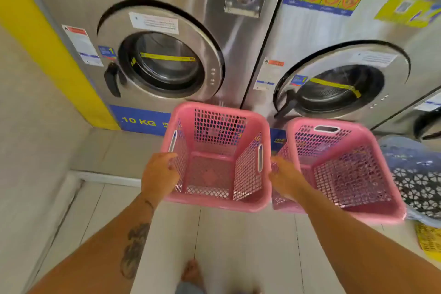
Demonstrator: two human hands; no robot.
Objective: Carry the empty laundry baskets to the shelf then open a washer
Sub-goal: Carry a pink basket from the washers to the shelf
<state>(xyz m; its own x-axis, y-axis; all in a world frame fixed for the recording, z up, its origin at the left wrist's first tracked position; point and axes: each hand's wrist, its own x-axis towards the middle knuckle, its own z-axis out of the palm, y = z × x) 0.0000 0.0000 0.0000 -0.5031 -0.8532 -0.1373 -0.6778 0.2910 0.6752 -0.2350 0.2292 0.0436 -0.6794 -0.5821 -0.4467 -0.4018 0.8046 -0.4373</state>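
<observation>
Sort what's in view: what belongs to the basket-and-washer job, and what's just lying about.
Job: left pink basket, right pink basket, left hand, right hand, left washer, right washer.
Lying about: grey basket, yellow bag.

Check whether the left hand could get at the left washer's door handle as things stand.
Probably not yet: the left hand grips a pink basket. The black handle on the left washer shows unobstructed, so the path looks free once the basket is released.

My left grip (159, 174) fingertips hidden behind the pink basket (216, 157) wall. Right grip (285, 178) blurred, fingers lost btwn baskets. Third washer (427, 117) cut off at right edge; sticker text (154, 22) too small to read.
</observation>
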